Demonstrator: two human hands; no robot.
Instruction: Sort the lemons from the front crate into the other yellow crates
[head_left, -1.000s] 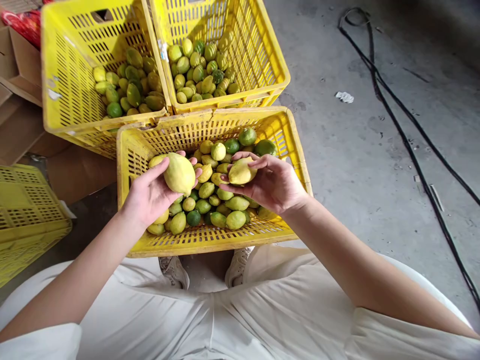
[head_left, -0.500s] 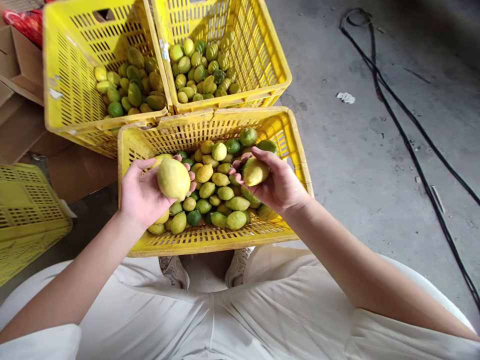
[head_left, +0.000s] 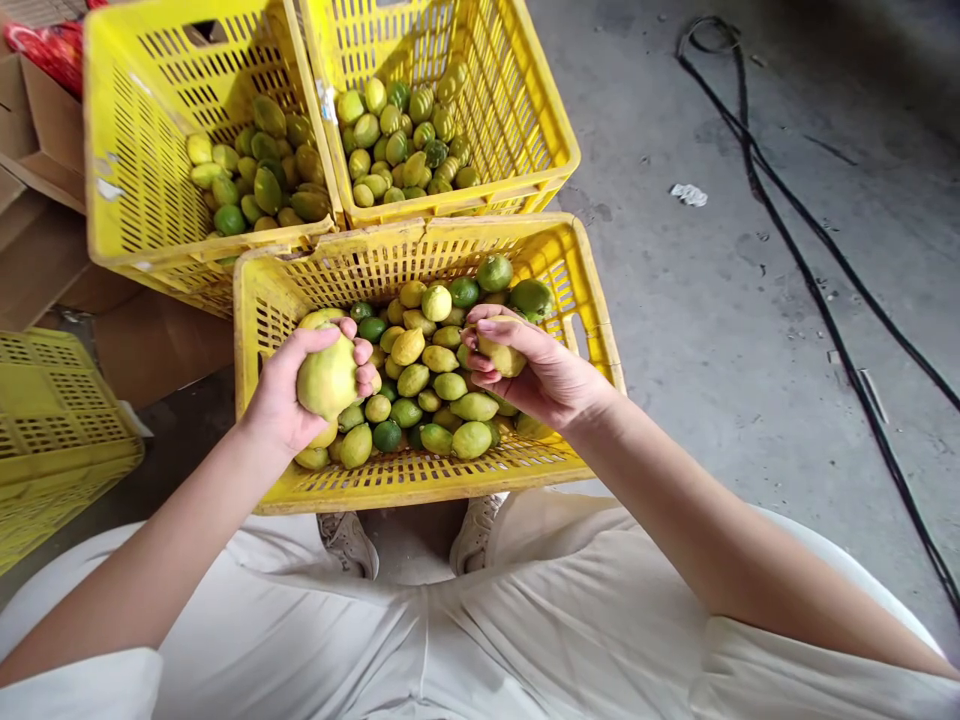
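Note:
My left hand (head_left: 281,395) is wrapped round a large pale yellow-green lemon (head_left: 328,378), thumb on one side and fingertips curled over the other. A smaller yellowish lemon (head_left: 501,350) sits in my right hand (head_left: 551,375), with the thumb lying across its top and the fingers bent beneath. Both hands are above the near yellow crate (head_left: 427,492), over its left and right halves. Many lemons, from yellow to dark green, lie loose in that crate, among them a bright yellow lemon (head_left: 408,346) between my hands and a green one (head_left: 532,299) beyond my right hand.
Two more yellow crates, a left one (head_left: 127,215) and a right one (head_left: 544,110), stand against the near crate's far side with green lemons inside. Another crate (head_left: 60,420) and cardboard (head_left: 45,130) are at left. A black cable (head_left: 817,230) crosses the floor at right.
The fingers of both hands have closed further round their lemons. The left lemon has turned and shifted slightly left and down; the right one has rolled a little left within the hand.

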